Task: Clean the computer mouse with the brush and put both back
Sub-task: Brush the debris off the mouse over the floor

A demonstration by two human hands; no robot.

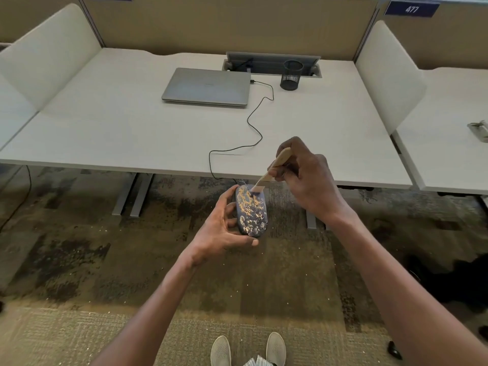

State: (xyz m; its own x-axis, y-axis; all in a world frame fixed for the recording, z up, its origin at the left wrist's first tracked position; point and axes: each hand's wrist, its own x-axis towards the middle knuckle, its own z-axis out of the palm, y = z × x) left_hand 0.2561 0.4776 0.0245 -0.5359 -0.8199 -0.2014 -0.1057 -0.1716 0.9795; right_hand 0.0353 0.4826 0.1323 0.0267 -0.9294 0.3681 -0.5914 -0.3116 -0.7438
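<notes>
The left hand [221, 228] is clamped around the computer mouse [251, 211], held off the desk [111, 128] over the carpet at about 6 o'clock from the laptop [207, 87], while the right hand [303, 178] pinches the brush [272, 171], bristles touching the mouse's 12 o'clock end. I'd judge short, light strokes toward 6 o'clock best, the mouse tilted so the crusted tan debris falls clear of its cable [253, 122]. The underside, most left fingertips and part of the brush handle are hidden

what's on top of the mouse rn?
Tan and pale debris covers most of the mouse top. The brush bristles touch its far end, held by the right hand. The left hand cups its side; the underside is hidden.
</notes>
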